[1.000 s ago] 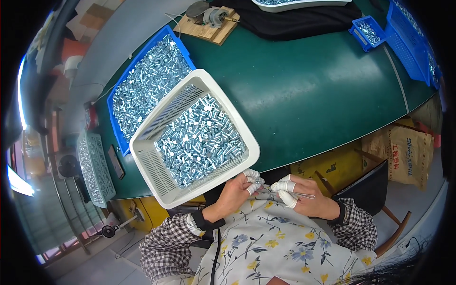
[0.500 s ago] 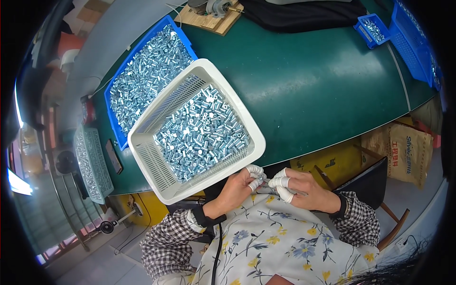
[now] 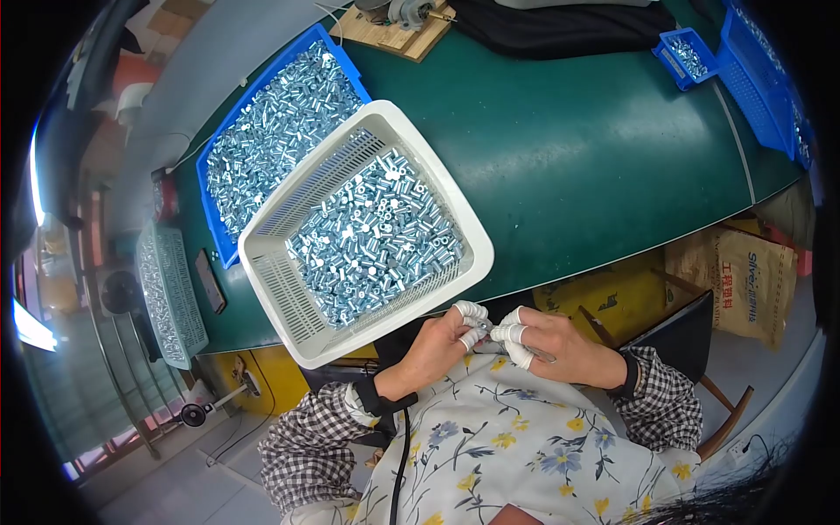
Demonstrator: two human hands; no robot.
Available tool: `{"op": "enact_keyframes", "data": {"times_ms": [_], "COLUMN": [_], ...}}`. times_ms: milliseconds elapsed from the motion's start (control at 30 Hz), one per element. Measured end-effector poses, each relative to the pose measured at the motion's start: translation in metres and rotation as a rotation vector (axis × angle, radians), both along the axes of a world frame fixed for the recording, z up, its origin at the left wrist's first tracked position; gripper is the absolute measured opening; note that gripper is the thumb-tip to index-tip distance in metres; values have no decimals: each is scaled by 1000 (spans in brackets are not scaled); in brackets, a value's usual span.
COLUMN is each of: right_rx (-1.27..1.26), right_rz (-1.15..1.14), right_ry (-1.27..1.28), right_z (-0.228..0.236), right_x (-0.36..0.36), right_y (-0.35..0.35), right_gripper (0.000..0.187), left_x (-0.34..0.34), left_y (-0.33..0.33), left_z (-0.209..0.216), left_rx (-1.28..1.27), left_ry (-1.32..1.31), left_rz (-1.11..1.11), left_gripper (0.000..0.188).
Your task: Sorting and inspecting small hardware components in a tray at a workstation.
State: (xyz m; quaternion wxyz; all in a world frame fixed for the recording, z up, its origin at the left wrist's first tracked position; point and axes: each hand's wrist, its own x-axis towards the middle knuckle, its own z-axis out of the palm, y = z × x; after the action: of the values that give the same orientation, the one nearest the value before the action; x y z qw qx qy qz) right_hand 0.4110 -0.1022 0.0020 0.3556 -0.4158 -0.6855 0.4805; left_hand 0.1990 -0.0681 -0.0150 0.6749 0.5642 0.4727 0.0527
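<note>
My left hand (image 3: pixel 435 344) is closed in a pinch, white covers on its thumb and finger. Between those fingertips sits a small silver metal sleeve (image 3: pixel 485 325), mostly hidden. Facing it, my right hand (image 3: pixel 564 348), also with white-covered fingers, is closed around a slim silver metal tool (image 3: pixel 546 356). Only a bit of that tool shows below the fingers, so its kind is unclear. The fingertips of both hands meet, just off the table's front edge. Close beyond them stands a white slotted plastic basket (image 3: pixel 477 236) holding many silver metal sleeves (image 3: pixel 376 236).
A blue tray (image 3: pixel 343 63) of similar sleeves lies behind the basket. At the left are a phone (image 3: pixel 210 280) and a pale green basket (image 3: pixel 181 293). Blue bins (image 3: pixel 757 96) stand far right. A wooden board (image 3: pixel 385 37) and black cloth (image 3: pixel 542 31) lie at the back.
My right fingertips have come in closer to the left ones, around the small sleeve. The white basket and blue tray appear slightly shifted in view. Both hands otherwise stay in place.
</note>
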Motion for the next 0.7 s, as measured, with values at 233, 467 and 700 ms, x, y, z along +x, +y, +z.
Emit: {"op": "enact_keyframes", "data": {"times_ms": [233, 467, 700], "right_rx": [78, 37, 150], "right_rz": [72, 43, 2], "right_ry": [-142, -17, -95], "right_z": [4, 1, 12], "right_x": [0, 1, -5], "right_y": [-1, 11, 12], "right_gripper": [27, 19, 12], "left_x": [5, 1, 6], "left_y": [0, 2, 5], "left_z": [10, -3, 4], "left_rx": [179, 393, 405], "left_ry": [82, 79, 84], "left_rz": [-52, -118, -67], "left_gripper": [20, 18, 16]}}
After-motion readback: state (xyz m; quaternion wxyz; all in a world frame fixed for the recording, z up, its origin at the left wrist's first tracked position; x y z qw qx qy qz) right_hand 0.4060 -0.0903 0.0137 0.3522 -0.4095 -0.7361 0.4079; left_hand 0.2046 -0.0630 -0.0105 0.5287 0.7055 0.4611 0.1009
